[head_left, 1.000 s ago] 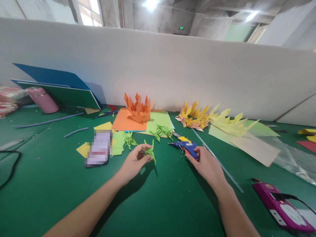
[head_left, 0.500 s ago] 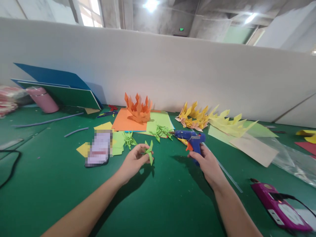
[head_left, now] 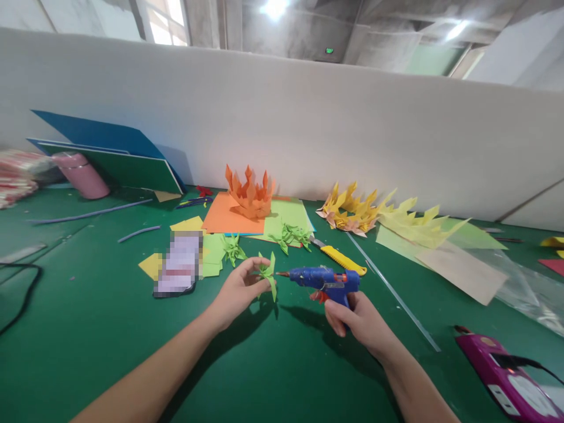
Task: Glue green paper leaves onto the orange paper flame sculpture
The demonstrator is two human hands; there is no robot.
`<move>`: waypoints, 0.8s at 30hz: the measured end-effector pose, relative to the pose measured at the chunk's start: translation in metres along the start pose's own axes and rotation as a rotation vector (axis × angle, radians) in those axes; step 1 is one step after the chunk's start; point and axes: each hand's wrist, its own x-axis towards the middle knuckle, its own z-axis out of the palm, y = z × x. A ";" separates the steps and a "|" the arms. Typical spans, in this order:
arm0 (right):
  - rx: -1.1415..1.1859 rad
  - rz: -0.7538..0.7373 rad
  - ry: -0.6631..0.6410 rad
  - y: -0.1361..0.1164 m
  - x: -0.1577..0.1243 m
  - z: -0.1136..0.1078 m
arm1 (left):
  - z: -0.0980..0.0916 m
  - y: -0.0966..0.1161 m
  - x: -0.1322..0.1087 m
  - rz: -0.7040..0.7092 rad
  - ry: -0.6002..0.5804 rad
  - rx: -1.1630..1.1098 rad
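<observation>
My left hand (head_left: 240, 288) pinches a small green folded-paper flower (head_left: 269, 276) above the green table. In my right hand (head_left: 359, 320) is a blue hot glue gun (head_left: 324, 278) with an orange trigger. Its nozzle points left at the paper flower, a small gap away; whether glue shows at the tip I cannot tell. Behind the hands lie more green folded-paper pieces (head_left: 291, 236) and a yellow utility knife (head_left: 343, 259). A clear glue stick (head_left: 396, 296) lies to the right of the glue gun.
An orange paper crown (head_left: 249, 200) and a yellow paper crown (head_left: 348, 211) stand near the white partition (head_left: 282, 117). A phone (head_left: 180, 264) lies left, beside green paper squares (head_left: 211, 255). A pink bottle (head_left: 83, 176) stands far left, and a magenta power strip (head_left: 506, 370) lies front right.
The glue gun has come left and nearer to me, its nozzle now close to the paper flower. The utility knife behind it has come into fuller view. My left hand has barely moved.
</observation>
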 end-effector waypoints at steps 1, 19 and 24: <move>-0.028 0.005 0.013 0.002 -0.001 0.001 | 0.000 -0.001 0.000 -0.001 -0.009 0.004; -0.255 -0.067 0.159 0.004 0.003 0.009 | 0.000 -0.002 0.001 0.019 -0.014 -0.033; -0.266 -0.085 0.171 0.006 0.004 0.006 | 0.000 -0.002 0.000 0.007 -0.046 -0.086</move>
